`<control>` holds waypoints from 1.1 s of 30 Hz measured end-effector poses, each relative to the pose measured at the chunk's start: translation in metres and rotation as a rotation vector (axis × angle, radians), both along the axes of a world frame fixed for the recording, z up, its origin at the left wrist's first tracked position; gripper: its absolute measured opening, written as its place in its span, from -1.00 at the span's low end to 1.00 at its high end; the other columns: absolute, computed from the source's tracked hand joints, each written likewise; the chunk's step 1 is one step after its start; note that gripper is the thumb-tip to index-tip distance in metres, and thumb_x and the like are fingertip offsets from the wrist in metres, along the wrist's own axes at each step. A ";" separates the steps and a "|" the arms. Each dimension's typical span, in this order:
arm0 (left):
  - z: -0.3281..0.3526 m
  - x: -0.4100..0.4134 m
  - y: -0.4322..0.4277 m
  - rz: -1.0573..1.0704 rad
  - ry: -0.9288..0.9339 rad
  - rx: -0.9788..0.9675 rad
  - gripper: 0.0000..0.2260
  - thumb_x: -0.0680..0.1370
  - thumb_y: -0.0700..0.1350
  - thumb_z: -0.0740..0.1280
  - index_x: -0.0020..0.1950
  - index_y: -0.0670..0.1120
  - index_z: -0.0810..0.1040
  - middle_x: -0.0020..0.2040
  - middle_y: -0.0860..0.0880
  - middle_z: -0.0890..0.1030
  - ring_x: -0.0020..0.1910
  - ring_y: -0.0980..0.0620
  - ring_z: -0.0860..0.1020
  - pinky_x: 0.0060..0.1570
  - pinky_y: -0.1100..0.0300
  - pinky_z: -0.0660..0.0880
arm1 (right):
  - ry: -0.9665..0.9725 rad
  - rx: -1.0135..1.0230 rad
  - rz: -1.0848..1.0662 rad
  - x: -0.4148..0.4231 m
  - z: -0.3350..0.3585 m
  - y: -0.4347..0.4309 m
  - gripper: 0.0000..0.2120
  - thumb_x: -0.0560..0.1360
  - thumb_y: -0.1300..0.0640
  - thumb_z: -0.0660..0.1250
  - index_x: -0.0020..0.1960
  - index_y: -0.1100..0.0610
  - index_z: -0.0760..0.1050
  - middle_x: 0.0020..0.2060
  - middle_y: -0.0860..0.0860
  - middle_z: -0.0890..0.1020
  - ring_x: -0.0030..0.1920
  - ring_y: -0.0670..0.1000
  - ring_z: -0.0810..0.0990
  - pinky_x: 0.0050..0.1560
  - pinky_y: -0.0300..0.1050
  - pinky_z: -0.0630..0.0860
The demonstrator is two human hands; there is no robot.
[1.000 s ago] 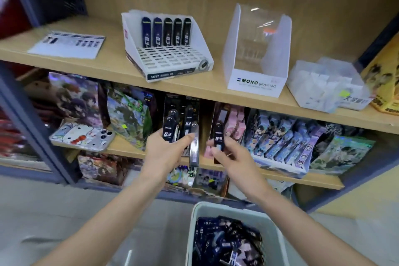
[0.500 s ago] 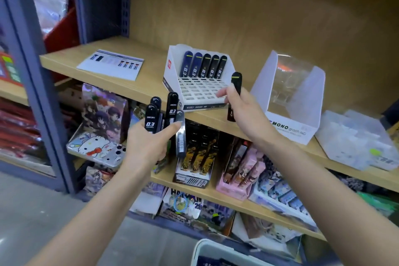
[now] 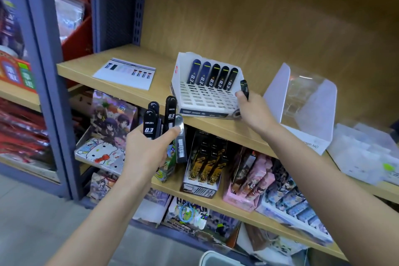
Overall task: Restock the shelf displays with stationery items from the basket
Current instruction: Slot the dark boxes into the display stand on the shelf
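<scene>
**One case at the tray, a bundle in the other hand**

The left hand (image 3: 149,153) is clamped round a bundle of black lead cases (image 3: 167,119), with the thumb pressed across their fronts. Their rounded tops stand up above the fingers, and the one nearest the thumb shows a barcoded back. The right hand (image 3: 255,112) is raised higher and well apart from the left. It pinches a single black case (image 3: 244,89) upright between thumb and fingers.

That single case sits at the right front corner of the white display tray (image 3: 207,103), which lies just left of the right hand on the wooden shelf (image 3: 151,95). Whether the case touches the tray cannot be told. Five matching cases (image 3: 212,76) fill the tray's back row, beyond the right fingertips, and the slotted grid in front of them is open.

Right of the right hand stands a clear-fronted white display box (image 3: 302,103). Above and beyond the left hand a printed leaflet (image 3: 125,73) lies flat on the same shelf. Under the right forearm, on the lower shelf, stand black-and-gold packs (image 3: 205,166) and pink packs (image 3: 254,177).

The basket (image 3: 218,259) shows only as a pale rim at the bottom edge, between the two forearms. Its contents are out of view.
</scene>
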State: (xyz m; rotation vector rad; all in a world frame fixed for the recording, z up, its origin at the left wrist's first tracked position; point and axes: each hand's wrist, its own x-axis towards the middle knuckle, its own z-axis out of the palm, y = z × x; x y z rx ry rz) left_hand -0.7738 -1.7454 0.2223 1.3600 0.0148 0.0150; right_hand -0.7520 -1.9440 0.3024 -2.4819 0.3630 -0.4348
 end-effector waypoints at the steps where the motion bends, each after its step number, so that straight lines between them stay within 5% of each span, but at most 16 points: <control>1: 0.000 0.000 0.001 0.005 0.001 -0.004 -0.72 0.47 -0.19 0.44 -0.28 -0.13 0.34 -0.52 -0.02 0.24 -0.60 0.09 0.17 -0.62 0.30 0.15 | -0.009 0.045 0.011 -0.006 0.000 0.003 -0.66 0.66 0.01 -0.02 0.04 0.18 0.46 -0.12 0.03 0.47 -0.08 0.05 0.44 -0.12 -0.07 0.35; 3: 0.001 0.001 0.003 0.015 0.006 -0.015 -0.74 0.47 -0.18 0.44 -0.26 -0.13 0.37 -0.51 -0.03 0.26 -0.61 0.09 0.18 -0.62 0.31 0.16 | -0.017 0.091 0.017 -0.015 0.000 0.008 -0.60 0.66 -0.03 -0.07 0.21 0.13 0.46 -0.02 -0.01 0.46 0.00 0.00 0.40 0.00 -0.09 0.33; 8: 0.003 0.001 0.009 0.033 0.001 -0.030 -0.78 0.47 -0.18 0.44 -0.24 -0.15 0.41 -0.47 -0.09 0.28 -0.62 0.08 0.20 -0.62 0.31 0.17 | -0.232 0.049 0.053 -0.016 0.011 0.015 -0.68 0.64 -0.01 -0.04 -0.04 -0.02 0.48 -0.32 -0.08 0.26 -0.31 -0.11 0.39 -0.20 -0.20 0.29; 12: 0.005 0.003 0.012 0.036 0.016 -0.049 -0.76 0.47 -0.18 0.44 -0.29 -0.12 0.40 -0.47 -0.09 0.29 -0.61 0.08 0.19 -0.61 0.32 0.16 | -0.378 0.195 0.125 -0.001 0.026 0.020 -0.96 0.57 0.15 0.23 0.01 0.09 0.38 -0.24 -0.04 0.47 -0.36 -0.12 0.47 -0.19 -0.13 0.48; 14: 0.006 0.004 0.013 0.040 0.023 -0.053 -0.75 0.47 -0.18 0.44 -0.29 -0.11 0.39 -0.49 -0.07 0.29 -0.62 0.09 0.19 -0.61 0.31 0.17 | -0.429 0.238 0.129 0.010 0.031 0.020 -0.86 0.53 0.23 0.30 0.01 0.10 0.34 -0.25 -0.02 0.52 -0.41 -0.10 0.55 -0.25 -0.13 0.58; 17: 0.007 0.005 0.014 0.037 0.029 -0.061 -0.78 0.47 -0.17 0.44 -0.25 -0.13 0.41 -0.47 -0.08 0.30 -0.62 0.10 0.21 -0.63 0.31 0.19 | -0.347 0.130 0.114 0.026 0.035 0.023 -0.95 0.59 0.21 0.19 0.03 0.13 0.40 -0.30 0.02 0.59 -0.40 -0.14 0.62 -0.34 -0.34 0.53; 21: 0.008 0.005 0.013 0.034 0.027 -0.071 -0.78 0.47 -0.17 0.44 -0.25 -0.13 0.41 -0.47 -0.07 0.30 -0.62 0.10 0.20 -0.61 0.33 0.18 | -0.231 -0.019 0.131 0.046 0.029 0.024 -0.87 0.62 0.20 0.15 0.03 0.13 0.48 -0.23 0.12 0.61 -0.23 0.00 0.65 -0.11 -0.08 0.62; 28: 0.006 0.009 0.011 0.018 0.039 -0.080 -0.75 0.47 -0.16 0.44 -0.28 -0.11 0.38 -0.48 -0.07 0.29 -0.60 0.07 0.19 -0.61 0.30 0.17 | -0.173 -0.058 0.158 0.061 0.031 0.019 -0.95 0.58 0.24 0.24 0.02 0.13 0.43 -0.11 0.19 0.61 -0.12 0.13 0.66 -0.06 0.09 0.61; 33: 0.005 0.011 0.013 0.025 0.041 -0.091 -0.77 0.47 -0.16 0.45 -0.28 -0.11 0.41 -0.51 -0.04 0.30 -0.60 0.07 0.20 -0.61 0.30 0.18 | -0.049 -0.165 0.186 0.069 0.041 0.013 -0.95 0.57 0.26 0.25 -0.03 0.14 0.45 -0.18 0.22 0.63 -0.30 0.04 0.60 -0.03 0.03 0.61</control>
